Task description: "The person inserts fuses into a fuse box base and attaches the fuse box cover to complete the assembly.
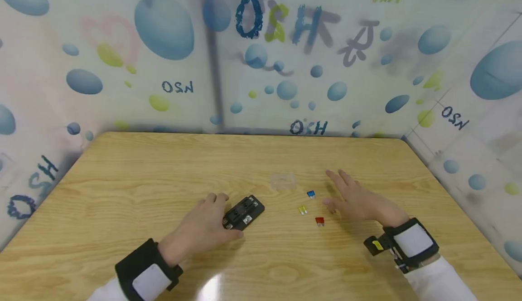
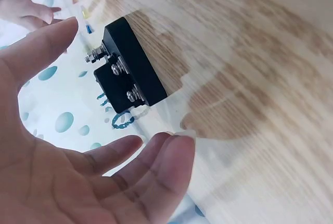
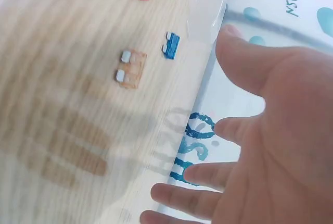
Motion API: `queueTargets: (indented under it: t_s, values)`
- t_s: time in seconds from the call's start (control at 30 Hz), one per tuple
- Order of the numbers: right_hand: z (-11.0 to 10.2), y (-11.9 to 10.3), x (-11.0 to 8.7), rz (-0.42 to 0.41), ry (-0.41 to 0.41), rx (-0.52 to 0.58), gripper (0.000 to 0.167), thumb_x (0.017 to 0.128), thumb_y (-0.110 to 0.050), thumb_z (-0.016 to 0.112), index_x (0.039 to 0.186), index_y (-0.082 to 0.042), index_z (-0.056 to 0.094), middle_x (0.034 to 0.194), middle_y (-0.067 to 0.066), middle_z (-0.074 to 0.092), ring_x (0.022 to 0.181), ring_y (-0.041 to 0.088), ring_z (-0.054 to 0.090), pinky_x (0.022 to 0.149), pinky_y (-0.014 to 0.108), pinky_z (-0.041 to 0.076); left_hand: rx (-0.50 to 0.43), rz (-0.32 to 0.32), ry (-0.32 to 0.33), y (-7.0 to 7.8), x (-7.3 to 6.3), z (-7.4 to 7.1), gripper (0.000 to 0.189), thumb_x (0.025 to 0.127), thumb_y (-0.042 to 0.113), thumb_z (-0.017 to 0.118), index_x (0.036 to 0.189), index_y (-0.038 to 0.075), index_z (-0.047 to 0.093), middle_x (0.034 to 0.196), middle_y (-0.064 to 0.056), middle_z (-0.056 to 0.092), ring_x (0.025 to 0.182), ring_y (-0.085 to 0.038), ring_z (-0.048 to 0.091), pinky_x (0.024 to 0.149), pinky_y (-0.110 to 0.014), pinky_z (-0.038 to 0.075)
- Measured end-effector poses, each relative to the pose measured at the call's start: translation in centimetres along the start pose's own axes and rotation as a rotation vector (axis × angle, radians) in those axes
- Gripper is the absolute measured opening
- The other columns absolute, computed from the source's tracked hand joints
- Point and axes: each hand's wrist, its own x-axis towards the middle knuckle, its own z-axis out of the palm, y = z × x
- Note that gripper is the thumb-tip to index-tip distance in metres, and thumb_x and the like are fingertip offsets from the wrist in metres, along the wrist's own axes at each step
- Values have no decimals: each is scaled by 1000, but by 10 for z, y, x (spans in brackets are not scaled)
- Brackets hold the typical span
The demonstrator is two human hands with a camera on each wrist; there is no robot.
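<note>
A black fuse block [image 1: 247,210] with metal screw terminals lies on the wooden table, left of centre. Around its near left side is my left hand [image 1: 203,226], thumb and fingers spread; in the left wrist view a gap shows between the fingers and the block [image 2: 136,62]. My right hand [image 1: 359,200] hovers at the right with its fingers apart, holding nothing. Beside it lie small blade fuses: blue [image 1: 311,194], yellow [image 1: 302,210] and red [image 1: 320,221]. The right wrist view also shows an orange fuse [image 3: 131,69], largely hidden by the hand in the head view.
A clear plastic case [image 1: 283,181] lies behind the fuses. The wooden table [image 1: 163,165] meets a patterned curtain [image 1: 253,83] along its back edge, and more patterned cloth hangs at both sides.
</note>
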Motion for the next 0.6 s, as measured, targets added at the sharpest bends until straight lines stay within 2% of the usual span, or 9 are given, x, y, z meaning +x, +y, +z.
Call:
queueTargets:
  t_s: [0.2,0.43,0.5,0.6]
  values:
    - [-8,-1,16,-9,-13,-6,74,102,-44,48,154,1,20,153,39,22,139,58,27,107,69,29,48,13,0,1,2,2,93,75,55,78,140,-3,44,137,-27,51,118,-40,56,87,-51,52]
    - [-12,-5,30,56,-76,-45,69,101,-46,48,151,-1,31,150,34,33,137,52,35,107,65,34,177,86,31,6,-1,9,90,76,57,77,134,-6,47,117,-22,57,93,-30,55,68,-39,49]
    - [-11,-6,32,54,-87,-54,68,101,-47,48,150,-2,35,147,33,37,134,49,39,105,64,37,184,87,33,7,-1,10,89,76,55,78,133,-7,48,115,-22,57,91,-29,54,68,-39,49]
    - [-10,-7,36,49,-104,-69,65,99,-48,51,146,-3,42,139,28,46,122,40,50,98,57,45,177,80,29,7,-1,10,86,76,50,80,132,-7,49,112,-22,57,90,-28,54,69,-40,50]
